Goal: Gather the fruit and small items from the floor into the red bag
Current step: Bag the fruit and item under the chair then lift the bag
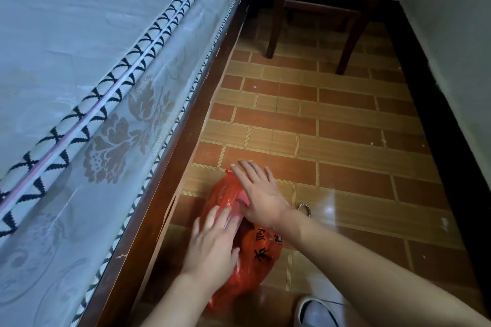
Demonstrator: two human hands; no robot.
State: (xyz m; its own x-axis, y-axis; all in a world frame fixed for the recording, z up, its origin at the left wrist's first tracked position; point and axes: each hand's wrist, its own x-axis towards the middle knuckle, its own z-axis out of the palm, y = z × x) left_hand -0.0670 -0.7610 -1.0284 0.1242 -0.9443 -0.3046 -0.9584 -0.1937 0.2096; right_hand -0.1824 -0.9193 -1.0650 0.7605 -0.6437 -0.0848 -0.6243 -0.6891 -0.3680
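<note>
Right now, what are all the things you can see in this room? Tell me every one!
red bag: one, red plastic with black writing, on the floor beside the bed.
bracelet: one, a small chain-like loop, on the floor just right of the bag.
bed: one, pale blue patterned mattress on a brown wooden frame, at the left.
wooden table: one, dark brown, at the far end of the floor; only its legs show.
floor: brown and tan tiles.
slipper: one, whitish, bottom edge.
left hand: one, flat on the bag.
right hand: one, fingers spread, over the bag's top.
</note>
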